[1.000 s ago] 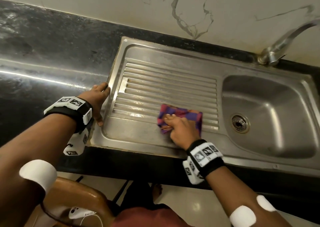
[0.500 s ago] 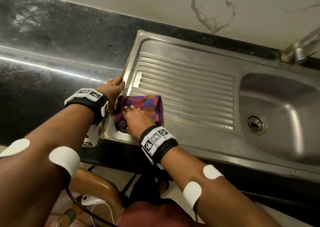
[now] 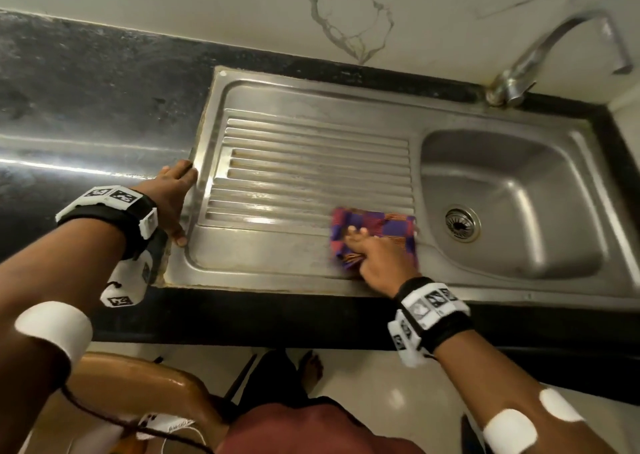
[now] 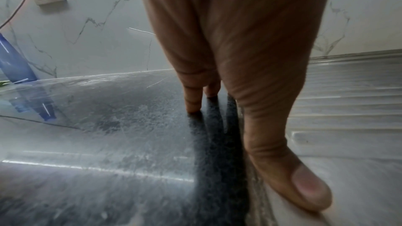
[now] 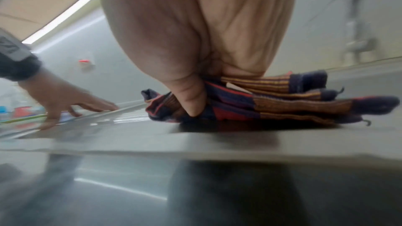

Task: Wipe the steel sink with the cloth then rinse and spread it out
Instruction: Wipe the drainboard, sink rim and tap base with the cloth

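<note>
**Wiping the drainboard, cloth beside the basin**

Left: the left hand (image 3: pixel 171 199) is resting flat, fingers straight, across the dark countertop (image 3: pixel 86 114) and the left rim of the steel sink (image 3: pixel 311 103). Centre right: the right hand (image 3: pixel 375 258) is pressing and bunching the folded checked cloth (image 3: pixel 388 226) on the near drainboard, just left of the basin. The cloth looks soft, light and limp, probably best gathered by its folded edges. Far right: the tap (image 3: pixel 540 51) is standing before a marbled wall.
</note>
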`<action>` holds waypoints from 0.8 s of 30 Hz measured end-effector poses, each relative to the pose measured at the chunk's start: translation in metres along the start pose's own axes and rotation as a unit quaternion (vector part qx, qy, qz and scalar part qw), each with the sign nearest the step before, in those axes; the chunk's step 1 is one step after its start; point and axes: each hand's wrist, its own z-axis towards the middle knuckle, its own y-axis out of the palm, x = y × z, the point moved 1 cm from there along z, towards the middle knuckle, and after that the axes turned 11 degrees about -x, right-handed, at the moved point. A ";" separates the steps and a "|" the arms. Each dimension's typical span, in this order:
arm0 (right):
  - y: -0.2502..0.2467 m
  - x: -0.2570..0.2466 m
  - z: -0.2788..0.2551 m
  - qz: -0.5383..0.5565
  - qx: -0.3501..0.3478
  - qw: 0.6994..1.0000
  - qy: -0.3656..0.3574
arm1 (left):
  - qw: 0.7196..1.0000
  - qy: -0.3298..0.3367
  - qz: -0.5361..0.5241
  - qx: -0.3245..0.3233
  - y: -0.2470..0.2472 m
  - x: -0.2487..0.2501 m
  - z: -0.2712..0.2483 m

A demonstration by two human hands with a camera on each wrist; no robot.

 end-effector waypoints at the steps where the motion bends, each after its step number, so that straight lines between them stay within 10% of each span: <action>1: -0.003 0.018 -0.009 0.011 0.012 1.000 0.026 | 1.000 0.001 -0.001 0.001 0.000 0.001 0.000; 11: 0.001 0.051 -0.056 0.020 0.056 0.986 0.156 | 1.000 0.018 0.004 0.014 0.001 -0.002 0.002; 24: 0.066 -0.132 -0.014 -0.077 -0.072 0.986 -0.130 | 0.999 0.024 0.033 0.009 -0.003 -0.002 -0.003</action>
